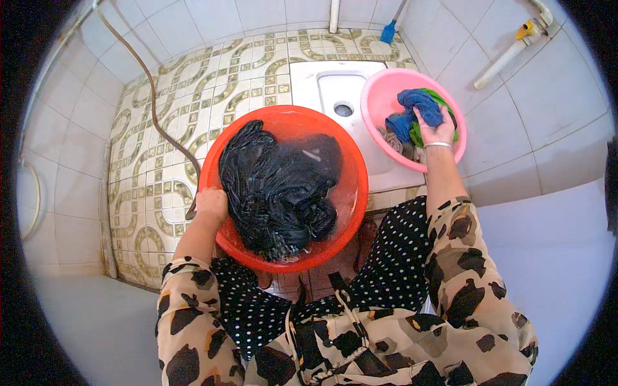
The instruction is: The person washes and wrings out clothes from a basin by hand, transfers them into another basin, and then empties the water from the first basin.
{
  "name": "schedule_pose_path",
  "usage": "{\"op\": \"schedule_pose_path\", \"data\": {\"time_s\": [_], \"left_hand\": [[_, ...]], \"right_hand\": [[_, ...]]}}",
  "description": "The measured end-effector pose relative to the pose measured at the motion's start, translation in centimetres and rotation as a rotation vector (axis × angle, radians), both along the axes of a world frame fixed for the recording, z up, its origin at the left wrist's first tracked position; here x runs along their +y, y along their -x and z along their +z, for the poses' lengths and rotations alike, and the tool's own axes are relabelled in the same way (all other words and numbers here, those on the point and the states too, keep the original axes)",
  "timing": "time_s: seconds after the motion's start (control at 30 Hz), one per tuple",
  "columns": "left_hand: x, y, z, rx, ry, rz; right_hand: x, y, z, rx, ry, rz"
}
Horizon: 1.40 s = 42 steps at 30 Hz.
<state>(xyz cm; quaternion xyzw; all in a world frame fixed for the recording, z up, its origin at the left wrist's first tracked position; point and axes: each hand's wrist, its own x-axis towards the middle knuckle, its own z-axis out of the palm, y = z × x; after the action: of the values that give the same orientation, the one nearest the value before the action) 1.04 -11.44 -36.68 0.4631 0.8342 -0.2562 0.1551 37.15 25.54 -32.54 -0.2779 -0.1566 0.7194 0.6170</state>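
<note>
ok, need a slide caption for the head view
Right hand holds a blue cloth at the pink basin; left hand grips the red basin of wet black clothes.

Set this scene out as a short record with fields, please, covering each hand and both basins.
left hand: closed at the red basin's left rim
right hand: holding blue cloth above the pink basin
red basin: dark wet cloth in water
pink basin: more cloth, including green
hose: brown, left of the red basin
</note>
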Motion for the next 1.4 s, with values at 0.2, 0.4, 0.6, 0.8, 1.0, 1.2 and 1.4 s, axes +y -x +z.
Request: {"op": "schedule_pose_path", "data": {"time_s": [0.2, 0.4, 0.6, 0.8, 1.0, 1.2, 1.4], "left_hand": [[0.3, 0.2, 1.9, -0.164, 0.09, 0.083], [-0.1, 0.5, 3.0, -0.29, -0.155, 0.202], [2.3, -1.1, -0.6, -0.454, -0.642, 0.424], [3.5, -6.4, -0.6, -0.298, -0.528, 0.402], [3.5, -4.8, -2.3, -0.319, -0.522, 0.411], [4.1, -1.4, -3.5, -0.44, -0.508, 0.546], [5.4, -1.1, -2.9, -0.45, -0.452, 0.623]], "right_hand": [[1.1, -0.4, -4.3, -0.849, 0.332, 0.223], [-3.2, 3.7, -1.2, -1.291, -0.174, 0.25], [-17.1, 14.0, -0.3, -1.375, -1.518, 0.814], [-23.8, 16.7, -3.8, -2.026, -1.284, 1.179], [-22.2, 16.5, -6.2, -1.968, -1.276, 1.327], [-22.8, 17.3, -5.2, -2.084, -1.122, 1.379], [-18.9, 14.8, -9.5, -1.797, -1.245, 0.969]]}}
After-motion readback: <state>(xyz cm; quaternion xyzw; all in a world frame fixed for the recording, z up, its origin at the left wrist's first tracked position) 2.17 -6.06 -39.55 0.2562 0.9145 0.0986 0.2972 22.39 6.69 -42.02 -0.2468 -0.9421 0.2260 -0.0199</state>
